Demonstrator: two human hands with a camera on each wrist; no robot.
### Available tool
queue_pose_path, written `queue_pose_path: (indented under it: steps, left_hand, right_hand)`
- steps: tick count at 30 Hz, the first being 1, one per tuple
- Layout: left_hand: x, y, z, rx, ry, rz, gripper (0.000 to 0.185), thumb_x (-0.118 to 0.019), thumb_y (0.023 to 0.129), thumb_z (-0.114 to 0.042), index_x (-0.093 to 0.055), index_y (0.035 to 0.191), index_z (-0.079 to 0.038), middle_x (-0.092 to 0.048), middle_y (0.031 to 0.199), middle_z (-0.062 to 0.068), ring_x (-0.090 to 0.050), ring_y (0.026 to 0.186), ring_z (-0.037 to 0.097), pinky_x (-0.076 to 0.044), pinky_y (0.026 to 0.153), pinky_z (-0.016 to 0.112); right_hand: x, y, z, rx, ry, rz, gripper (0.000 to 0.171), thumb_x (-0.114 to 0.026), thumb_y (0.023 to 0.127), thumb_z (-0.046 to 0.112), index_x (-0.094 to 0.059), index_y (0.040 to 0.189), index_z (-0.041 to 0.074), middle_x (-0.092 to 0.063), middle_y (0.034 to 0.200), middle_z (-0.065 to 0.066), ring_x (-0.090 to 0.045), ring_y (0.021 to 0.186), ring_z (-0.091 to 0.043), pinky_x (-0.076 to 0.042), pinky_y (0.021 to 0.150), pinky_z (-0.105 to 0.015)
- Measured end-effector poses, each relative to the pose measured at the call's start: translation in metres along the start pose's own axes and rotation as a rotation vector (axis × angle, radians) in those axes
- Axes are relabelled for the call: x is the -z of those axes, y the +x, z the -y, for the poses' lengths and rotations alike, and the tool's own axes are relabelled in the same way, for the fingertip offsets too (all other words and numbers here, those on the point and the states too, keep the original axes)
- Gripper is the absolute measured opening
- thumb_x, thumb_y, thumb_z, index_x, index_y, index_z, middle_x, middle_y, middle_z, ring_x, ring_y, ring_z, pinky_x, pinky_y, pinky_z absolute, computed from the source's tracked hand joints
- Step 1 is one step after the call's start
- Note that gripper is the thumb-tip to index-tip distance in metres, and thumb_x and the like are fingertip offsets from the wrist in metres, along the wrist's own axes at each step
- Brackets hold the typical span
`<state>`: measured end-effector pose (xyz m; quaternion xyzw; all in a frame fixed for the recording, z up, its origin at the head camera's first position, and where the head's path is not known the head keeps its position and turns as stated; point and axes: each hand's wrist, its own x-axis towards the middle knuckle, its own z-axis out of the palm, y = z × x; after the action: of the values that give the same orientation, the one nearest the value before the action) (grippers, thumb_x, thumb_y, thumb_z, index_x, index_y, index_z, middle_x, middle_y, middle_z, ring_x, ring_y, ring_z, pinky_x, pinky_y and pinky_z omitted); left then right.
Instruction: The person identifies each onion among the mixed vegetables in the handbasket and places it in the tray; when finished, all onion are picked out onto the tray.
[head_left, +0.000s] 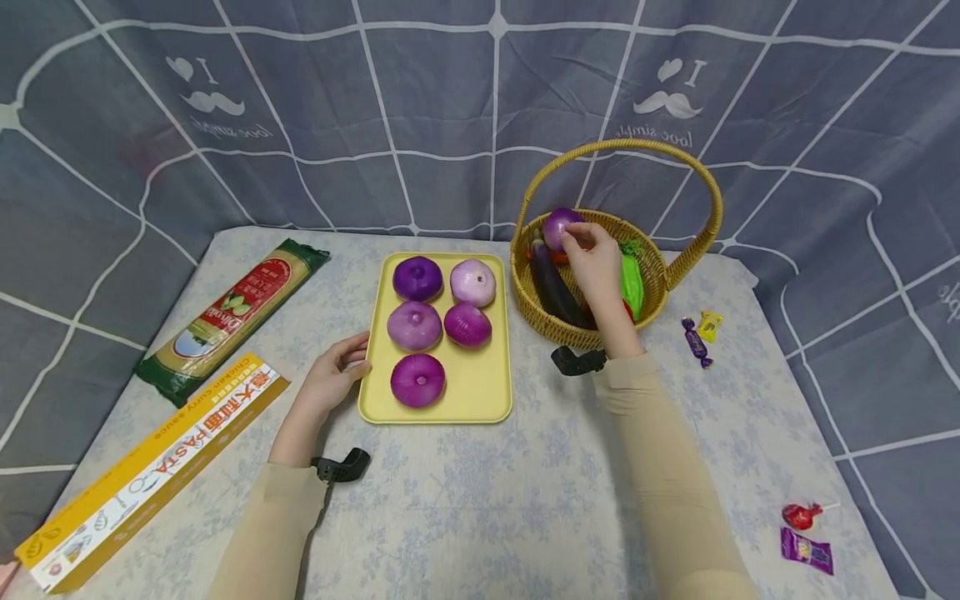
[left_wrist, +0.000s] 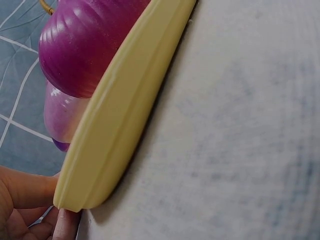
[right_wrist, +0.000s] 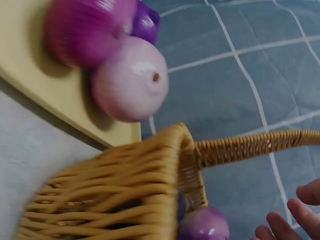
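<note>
Onion (head_left: 560, 227), purple and round, is held at the back rim of the wicker basket (head_left: 652, 267), upper right of centre in the head view, with the right hand (head_left: 596, 258) curled over it from the near side. It is judged light, firm and smooth-skinned, so somewhat slippery; a wrap around its widest part is the soundest hold. The basket's arched handle (head_left: 705, 192) is judged the main obstruction to a lift. A yellow tray (head_left: 480, 392) at centre carries five further onions (head_left: 417, 380), and its left edge is pinched by the left hand (head_left: 333, 379). An aubergine (head_left: 555, 287) and green item (head_left: 632, 283) lie in the basket. Pasta packs (head_left: 232, 312) are noted at left, sweets (head_left: 697, 337) at right.
</note>
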<state>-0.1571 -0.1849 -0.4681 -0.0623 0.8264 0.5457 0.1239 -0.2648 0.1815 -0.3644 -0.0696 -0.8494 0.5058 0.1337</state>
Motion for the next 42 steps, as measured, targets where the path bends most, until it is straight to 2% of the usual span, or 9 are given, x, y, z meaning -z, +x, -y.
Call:
queue_pose_path:
  steps: [5,9,12,17,25,29,36,42]
  left_hand:
    - [0.001,0.0,0.001,-0.006,-0.001,-0.004,0.054,-0.05,0.1,-0.003,-0.035,0.153,-0.006,-0.048,0.143,0.021,-0.047,0.131,0.033,-0.045,0.088,0.012]
    - [0.001,0.0,0.002,-0.007,-0.009,0.003,0.055,-0.05,0.1,-0.003,-0.035,0.153,-0.007,-0.048,0.144,0.02,-0.047,0.131,0.032,-0.047,0.094,0.018]
    - [0.001,0.001,0.002,-0.011,-0.012,0.006,0.055,-0.05,0.1,-0.003,-0.035,0.153,-0.006,-0.048,0.143,0.02,-0.048,0.131,0.032,-0.048,0.094,0.019]
    - [0.002,0.001,0.001,-0.024,-0.009,0.007,0.055,-0.051,0.1,-0.003,-0.035,0.152,-0.005,-0.048,0.143,0.021,-0.048,0.131,0.033,-0.046,0.088,0.013]
    - [0.003,0.001,0.001,-0.023,-0.004,-0.009,0.055,-0.051,0.099,-0.003,-0.036,0.152,-0.005,-0.048,0.143,0.021,-0.048,0.13,0.033,-0.047,0.09,0.014]
    - [0.001,0.0,0.002,-0.02,-0.012,-0.007,0.055,-0.052,0.099,-0.003,-0.036,0.152,-0.005,-0.049,0.142,0.021,-0.048,0.13,0.033,-0.048,0.091,0.016]
    - [0.0,0.0,0.005,-0.01,-0.026,-0.005,0.055,-0.052,0.1,-0.004,-0.036,0.152,-0.007,-0.048,0.143,0.019,-0.048,0.13,0.032,-0.049,0.095,0.022]
    - [0.001,0.0,0.004,-0.011,-0.022,-0.011,0.054,-0.052,0.099,-0.003,-0.037,0.152,-0.006,-0.048,0.143,0.019,-0.048,0.13,0.032,-0.049,0.092,0.018]
  right_hand:
    - [-0.002,0.022,0.007,-0.074,-0.009,-0.031,0.03,-0.061,0.095,0.025,-0.068,0.117,0.005,-0.066,0.118,-0.015,-0.059,0.111,-0.027,-0.048,0.096,-0.036]
    - [-0.003,0.03,0.008,-0.147,-0.003,-0.059,0.033,-0.064,0.094,0.027,-0.066,0.119,0.007,-0.064,0.119,-0.014,-0.057,0.114,-0.027,-0.046,0.1,-0.036]
    - [-0.006,0.035,0.003,-0.198,0.002,-0.057,0.041,-0.066,0.093,0.028,-0.061,0.127,0.006,-0.06,0.128,-0.014,-0.054,0.121,-0.027,-0.043,0.104,-0.036]
    - [-0.014,0.043,-0.009,-0.289,0.036,-0.055,0.062,-0.068,0.09,0.031,-0.046,0.142,0.004,-0.048,0.143,-0.016,-0.044,0.134,-0.027,-0.037,0.112,-0.036]
    - [-0.027,0.045,-0.011,-0.432,0.095,-0.072,0.08,-0.071,0.086,0.039,-0.032,0.149,0.008,-0.03,0.151,-0.018,-0.036,0.139,-0.03,-0.034,0.116,-0.037]
    - [-0.03,0.047,-0.015,-0.452,0.09,-0.069,0.087,-0.073,0.085,0.038,-0.025,0.153,0.011,-0.023,0.155,-0.019,-0.03,0.143,-0.03,-0.03,0.119,-0.037]
    - [-0.038,0.048,-0.022,-0.444,0.06,-0.044,0.09,-0.075,0.083,0.037,-0.023,0.152,0.015,-0.022,0.153,-0.018,-0.034,0.141,-0.032,-0.033,0.117,-0.04]
    - [-0.041,0.048,-0.026,-0.409,0.046,-0.062,0.083,-0.075,0.084,0.032,-0.027,0.148,0.009,-0.029,0.152,-0.019,-0.034,0.141,-0.033,-0.032,0.118,-0.043]
